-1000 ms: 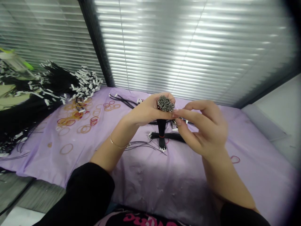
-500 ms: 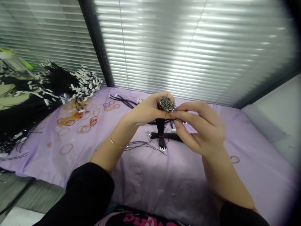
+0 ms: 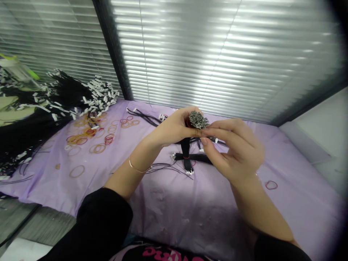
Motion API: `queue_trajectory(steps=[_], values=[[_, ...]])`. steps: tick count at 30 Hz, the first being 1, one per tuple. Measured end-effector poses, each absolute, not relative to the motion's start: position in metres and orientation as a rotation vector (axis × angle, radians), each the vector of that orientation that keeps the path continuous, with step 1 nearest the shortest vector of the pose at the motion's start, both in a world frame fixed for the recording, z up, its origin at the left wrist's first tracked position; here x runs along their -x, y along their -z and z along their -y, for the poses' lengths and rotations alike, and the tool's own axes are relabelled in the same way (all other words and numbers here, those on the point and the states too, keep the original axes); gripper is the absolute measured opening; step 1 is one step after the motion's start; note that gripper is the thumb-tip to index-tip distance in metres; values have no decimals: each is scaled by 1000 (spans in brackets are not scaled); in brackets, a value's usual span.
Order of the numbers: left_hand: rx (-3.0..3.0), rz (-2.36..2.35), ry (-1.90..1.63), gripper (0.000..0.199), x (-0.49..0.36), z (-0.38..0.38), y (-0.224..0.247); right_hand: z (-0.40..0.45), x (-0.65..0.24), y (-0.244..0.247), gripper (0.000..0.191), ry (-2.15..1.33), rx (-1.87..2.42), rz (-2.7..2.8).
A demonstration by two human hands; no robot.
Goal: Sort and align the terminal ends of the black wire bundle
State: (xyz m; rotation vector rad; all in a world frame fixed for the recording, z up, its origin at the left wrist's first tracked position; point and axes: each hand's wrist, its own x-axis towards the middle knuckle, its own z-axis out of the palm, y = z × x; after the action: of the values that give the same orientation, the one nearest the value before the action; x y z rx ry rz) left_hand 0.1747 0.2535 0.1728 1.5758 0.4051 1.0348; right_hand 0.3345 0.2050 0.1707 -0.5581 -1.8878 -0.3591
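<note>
Near the far edge of the table (image 3: 152, 206), the left hand (image 3: 176, 127) grips a wire bundle (image 3: 198, 119); whether the right hand (image 3: 236, 150) beside it pinches wires, I can't tell. Maybe sorting; next needs care.

- Two hands: left hand (image 3: 178, 125) at the centre of the view, right hand (image 3: 237, 150) at 3 o'clock.
- Three bunches of silvery wire tips show near them: a held bunch (image 3: 198, 119) between 2 and 3, a sideways bunch (image 3: 173, 156) at 6, a downward bunch (image 3: 189, 172) at 5.
- One bracelet (image 3: 139, 170), 8 o'clock.
- One red band (image 3: 276, 186) lies alone, 4 o'clock; rubber bands (image 3: 78, 139) toward 9 overlap too much to count.
- White connectors (image 3: 102, 96), too many to count, between 9 and 10.
- Two blind panels: left panel (image 3: 65, 36) at 10, right panel (image 3: 217, 47) at 1.
</note>
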Motion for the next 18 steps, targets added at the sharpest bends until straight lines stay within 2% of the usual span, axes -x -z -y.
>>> queue_trajectory(steps=[10,18], values=[[-1700,-448,-972,31,-171,-250,-176,-206,-335,-169,14,158,764,1762],[-1493,-243,-1048,32,-179,-256,-168,-209,-339,-169,11,-329,786,1620]])
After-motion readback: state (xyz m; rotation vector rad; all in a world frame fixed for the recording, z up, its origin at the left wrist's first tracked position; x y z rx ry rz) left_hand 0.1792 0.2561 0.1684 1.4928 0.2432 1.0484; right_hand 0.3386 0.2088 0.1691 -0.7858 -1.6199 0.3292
